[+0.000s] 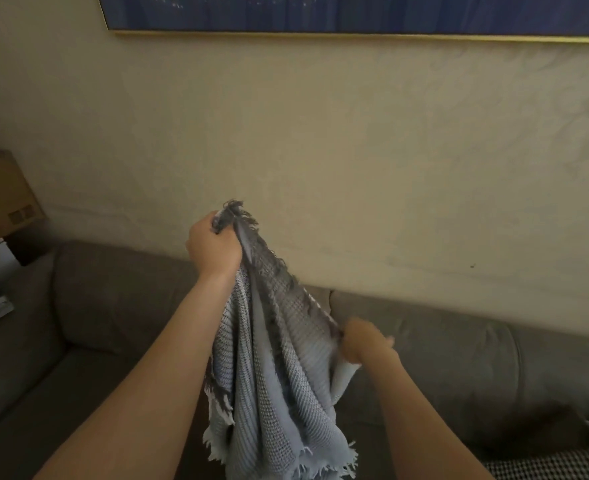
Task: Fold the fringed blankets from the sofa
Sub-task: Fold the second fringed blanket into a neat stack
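Drooping limp and seemingly light, the soft blanket [272, 382] hangs from a left hand [213, 249] whose fingers clench its fringed corner, the blurred right hand [364, 342] pinching its edge.

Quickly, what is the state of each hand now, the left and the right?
Left hand: closed, gripping the bunched top of the blue fringed blanket.
Right hand: blurred, but closed on the blanket's fringed edge.

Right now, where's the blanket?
Head view, centre: the blanket hangs before the grey sofa, top gripped by the left hand, edge held by the right hand.
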### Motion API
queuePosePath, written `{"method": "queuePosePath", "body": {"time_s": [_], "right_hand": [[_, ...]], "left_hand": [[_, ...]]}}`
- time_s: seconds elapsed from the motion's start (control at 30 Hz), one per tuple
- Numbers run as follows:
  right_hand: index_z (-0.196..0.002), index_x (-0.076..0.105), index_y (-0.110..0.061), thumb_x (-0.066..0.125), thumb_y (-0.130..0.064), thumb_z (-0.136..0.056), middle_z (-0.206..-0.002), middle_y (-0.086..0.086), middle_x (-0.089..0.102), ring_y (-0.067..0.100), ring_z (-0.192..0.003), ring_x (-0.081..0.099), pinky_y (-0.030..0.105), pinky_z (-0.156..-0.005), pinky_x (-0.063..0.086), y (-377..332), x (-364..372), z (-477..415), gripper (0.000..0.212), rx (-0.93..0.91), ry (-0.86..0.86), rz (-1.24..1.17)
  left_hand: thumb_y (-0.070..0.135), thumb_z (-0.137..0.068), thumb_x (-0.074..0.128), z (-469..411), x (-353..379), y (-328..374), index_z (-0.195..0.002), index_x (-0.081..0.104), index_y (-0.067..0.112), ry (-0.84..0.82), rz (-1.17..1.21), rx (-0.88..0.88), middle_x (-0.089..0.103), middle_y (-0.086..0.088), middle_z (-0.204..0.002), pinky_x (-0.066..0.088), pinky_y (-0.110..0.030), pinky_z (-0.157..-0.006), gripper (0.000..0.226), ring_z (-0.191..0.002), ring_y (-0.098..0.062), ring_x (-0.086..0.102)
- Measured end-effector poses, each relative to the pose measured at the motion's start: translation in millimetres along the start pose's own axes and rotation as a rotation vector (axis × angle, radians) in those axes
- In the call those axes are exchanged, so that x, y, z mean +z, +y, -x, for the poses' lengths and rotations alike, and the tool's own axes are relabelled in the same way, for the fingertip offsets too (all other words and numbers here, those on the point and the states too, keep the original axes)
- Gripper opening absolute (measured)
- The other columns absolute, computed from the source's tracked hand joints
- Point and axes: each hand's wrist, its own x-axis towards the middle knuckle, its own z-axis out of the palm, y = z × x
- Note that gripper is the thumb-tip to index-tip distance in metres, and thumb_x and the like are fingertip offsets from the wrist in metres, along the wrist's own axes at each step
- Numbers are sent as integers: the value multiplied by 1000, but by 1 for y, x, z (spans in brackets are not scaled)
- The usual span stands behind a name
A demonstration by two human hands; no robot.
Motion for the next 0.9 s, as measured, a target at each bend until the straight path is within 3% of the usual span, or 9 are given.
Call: {"method": "queuePosePath", "body": {"time_s": [0.07,0.13,0.2,0.33,0.43,0.53,0.7,0.8,0.9], "right_hand": [[-102,61,-22,52,-17,-93,-108,4,73,29,-106,67,47,-104,30,6,-5,-3,14,117,367,-112],[-102,61,-25,53,-14,-86,-86,2,73,28,-81,63,40,-90,25,11,-5,-3,21,132,664,-286],[-109,62,-23,54,-13,-85,-72,1,67,27,-67,55,39,-86,25,16,-2,-6,27,118,783,-339],[-104,65,-15,54,-30,-98,-105,10,73,33,-103,68,44,-104,40,27,11,-13,20,103,383,-188],[-127,62,-21,51,-34,-100,-125,6,68,29,-118,64,53,-114,33,37,28,-14,32,115,30,16],[-139,59,-24,51,-33,-100,-133,5,65,29,-123,62,54,-111,36,46,43,-17,40,205,-32,-8],[-113,69,-10,51,-47,-100,-114,13,70,36,-106,68,39,-84,53,45,49,-19,43,254,215,-289],[-89,76,-7,58,-38,-94,-88,14,78,30,-84,76,35,-73,61,27,53,-18,36,0,48,-379],[-82,79,-16,60,-21,-95,-79,4,77,17,-73,75,35,-79,64,-1,59,-7,23,-291,-158,-393]], "left_hand": [[12,-93,52,-6,-1,-2,-67,53,10,57,8,-19,60,-13,-68,39,-41,-63,26,-64,-26,47],[7,-97,53,-6,1,0,-62,44,17,95,5,-20,48,-4,-62,32,-40,-62,38,-62,-23,37],[6,-100,54,-5,3,1,-62,41,19,112,-6,-9,43,0,-61,30,-39,-62,43,-61,-21,32],[9,-101,56,-8,7,4,-63,49,21,150,4,11,48,-1,-62,37,-42,-61,40,-58,-25,37],[14,-101,58,-9,6,4,-79,68,14,186,1,36,67,-10,-74,53,-51,-66,25,-68,-34,59],[12,-100,59,-6,8,2,-81,69,13,204,22,52,68,-8,-75,50,-47,-65,22,-68,-24,55],[21,-93,52,2,13,-6,-73,52,5,45,36,6,49,-9,-64,35,-38,-62,25,-62,-23,39],[23,-93,57,14,15,-6,-66,47,8,-74,38,68,44,-14,-61,30,-37,-61,32,-60,-21,35],[20,-95,60,25,16,-2,-60,43,18,-194,18,124,41,-3,-57,26,-36,-59,39,-59,-19,30]]}}
